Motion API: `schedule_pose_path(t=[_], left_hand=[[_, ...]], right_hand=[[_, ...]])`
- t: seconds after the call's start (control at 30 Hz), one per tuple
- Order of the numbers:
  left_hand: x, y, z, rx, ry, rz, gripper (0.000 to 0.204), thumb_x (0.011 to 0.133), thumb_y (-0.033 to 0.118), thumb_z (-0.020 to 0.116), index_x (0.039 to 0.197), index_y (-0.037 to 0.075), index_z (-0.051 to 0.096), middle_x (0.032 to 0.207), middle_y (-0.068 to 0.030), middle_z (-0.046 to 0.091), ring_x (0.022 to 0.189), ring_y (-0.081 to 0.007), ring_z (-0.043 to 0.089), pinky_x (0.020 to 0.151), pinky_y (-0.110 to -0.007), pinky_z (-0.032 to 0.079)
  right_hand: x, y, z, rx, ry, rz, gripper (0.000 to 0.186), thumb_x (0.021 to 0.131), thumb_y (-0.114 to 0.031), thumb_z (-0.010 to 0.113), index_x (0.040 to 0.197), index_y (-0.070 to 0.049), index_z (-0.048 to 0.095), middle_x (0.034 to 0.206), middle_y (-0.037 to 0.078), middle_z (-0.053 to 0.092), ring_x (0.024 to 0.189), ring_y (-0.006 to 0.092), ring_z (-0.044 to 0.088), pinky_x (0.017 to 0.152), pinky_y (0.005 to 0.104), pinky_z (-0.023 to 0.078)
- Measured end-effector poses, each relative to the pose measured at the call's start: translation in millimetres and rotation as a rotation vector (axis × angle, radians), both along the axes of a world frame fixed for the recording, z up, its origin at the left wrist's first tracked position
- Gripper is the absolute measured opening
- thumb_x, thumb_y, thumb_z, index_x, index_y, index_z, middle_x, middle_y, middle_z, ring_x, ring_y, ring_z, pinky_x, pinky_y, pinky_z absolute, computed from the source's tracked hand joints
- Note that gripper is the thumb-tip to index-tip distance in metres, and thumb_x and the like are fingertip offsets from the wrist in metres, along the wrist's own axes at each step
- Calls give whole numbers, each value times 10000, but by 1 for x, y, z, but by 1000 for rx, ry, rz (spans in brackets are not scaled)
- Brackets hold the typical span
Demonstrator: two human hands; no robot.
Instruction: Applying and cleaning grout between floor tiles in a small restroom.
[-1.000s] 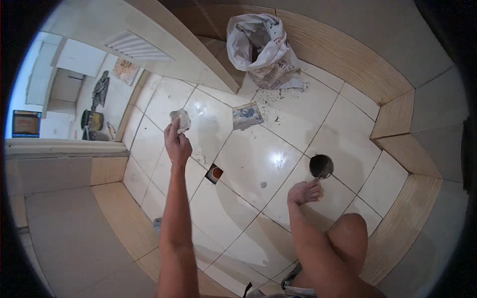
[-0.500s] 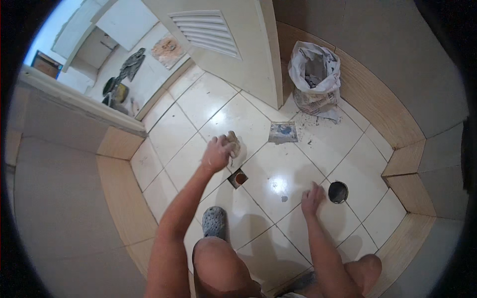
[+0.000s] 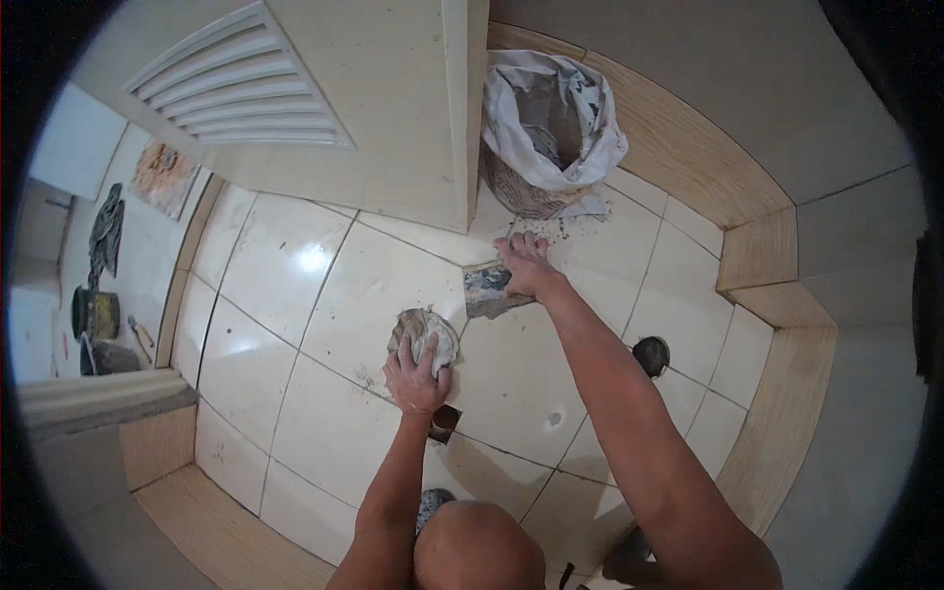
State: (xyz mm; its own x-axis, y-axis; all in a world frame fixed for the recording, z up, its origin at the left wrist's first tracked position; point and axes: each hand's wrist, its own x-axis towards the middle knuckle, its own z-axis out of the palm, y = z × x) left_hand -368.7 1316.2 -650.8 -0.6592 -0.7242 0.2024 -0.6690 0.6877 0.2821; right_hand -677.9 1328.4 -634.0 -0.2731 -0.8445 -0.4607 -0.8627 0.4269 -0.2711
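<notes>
A crumpled, dirty whitish rag point(image 3: 440, 332) lies on the cream floor tiles with my left hand point(image 3: 415, 376) pressed over it, fingers gripping the cloth. Just below that wrist is a small square opening with a reddish-brown pipe point(image 3: 445, 421) in it. My right hand point(image 3: 528, 267) leans farther out, its fingers apart and holding nothing, at the right edge of a rough grey-blue rectangular patch point(image 3: 484, 285) in the tiling. Part of that patch is hidden under the hand.
A white sack point(image 3: 556, 177), its top folded open, stands beyond my right hand. Beside it the louvred door point(image 3: 393, 128) stands ajar. A round drain hole point(image 3: 651, 356) lies to the right. Past the doorway are a black-and-yellow container point(image 3: 96, 313) and a dark cloth point(image 3: 105, 236).
My view has shifted forward. My right hand has moved from beside the round hole to the rectangular patch. The rag, bunched under my left hand before, is now spread wider on the tile.
</notes>
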Motion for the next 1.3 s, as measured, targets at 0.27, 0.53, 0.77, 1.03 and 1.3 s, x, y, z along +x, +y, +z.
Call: schedule_pose_path(t=[0.27,0.53,0.77,1.03,1.3], left_hand=[[1,-3,-2,49,-12,-55,584,702,331,626,1281,259,584,1326,-207,453,1040,-401,458,909,-528,367],[9,-8,2,84,-51,-43,605,714,324,605,1313,256,557,1340,-213,428,1057,-411,434,914,-554,363],[9,-7,-7,45,-73,-85,599,729,325,579,1316,206,558,1341,-235,415,1073,-430,425,916,-579,352],[8,-1,-6,67,-52,-68,580,739,325,589,1305,200,569,1340,-237,422,1079,-444,415,919,-576,354],[8,-7,-5,106,-73,-50,611,707,350,619,1307,248,566,1406,-232,401,1112,-444,415,931,-556,360]], right_hand=[[21,30,6,82,-34,-253,829,621,-177,769,1335,-38,371,1404,266,334,1342,433,238,1022,585,206],[103,41,92,-255,-105,-389,461,798,-101,577,1247,-68,483,1243,195,524,1163,377,490,934,538,372],[122,63,51,-418,166,-438,300,812,-100,572,1110,-68,554,1052,132,547,1012,318,548,855,492,416],[128,76,48,-496,197,-509,315,803,-85,571,1117,-52,556,1030,156,533,1000,320,527,825,495,413],[124,93,40,-309,214,-492,336,850,-98,549,1183,-61,540,1115,163,575,1053,342,554,839,507,431]])
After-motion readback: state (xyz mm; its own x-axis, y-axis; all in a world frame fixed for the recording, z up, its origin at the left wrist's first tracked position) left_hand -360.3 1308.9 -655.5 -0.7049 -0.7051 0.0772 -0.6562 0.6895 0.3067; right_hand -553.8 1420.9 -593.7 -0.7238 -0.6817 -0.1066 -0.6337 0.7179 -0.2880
